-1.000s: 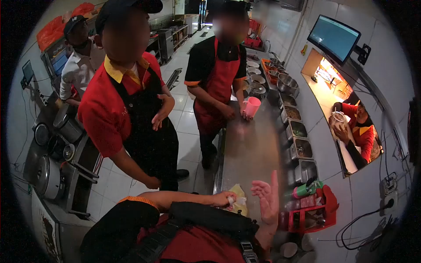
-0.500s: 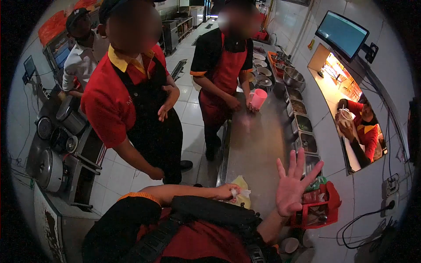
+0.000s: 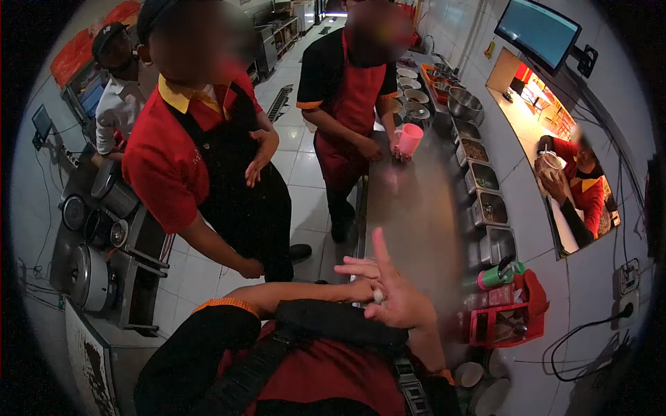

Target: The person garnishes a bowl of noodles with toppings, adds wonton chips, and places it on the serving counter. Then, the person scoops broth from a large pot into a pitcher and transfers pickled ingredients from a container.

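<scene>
My left hand [image 3: 362, 289] is closed at the front edge of the griddle, in front of my chest. A bit of a crumpled whitish thing [image 3: 378, 296] shows at its fingers; cloth or plastic, I cannot tell. My right hand [image 3: 404, 302] crosses in front of it and covers much of it. The right index finger points up, the other fingers are apart, and I see nothing held in them. Whether my hands touch is hidden. Beyond them stretches the flat steel griddle [image 3: 416, 218].
Across the griddle a co-worker holds a pink mug [image 3: 410, 139]. Another person in a black apron [image 3: 243, 187] stands at left. Metal food pans [image 3: 490, 208] line the right wall. A red caddy [image 3: 510, 326] and bowls [image 3: 470, 375] lie near my right arm. Pots [image 3: 87, 277] stand at left.
My right hand has swung left from beside the red caddy to in front of my left hand. The yellow part of the crumpled thing is now hidden.
</scene>
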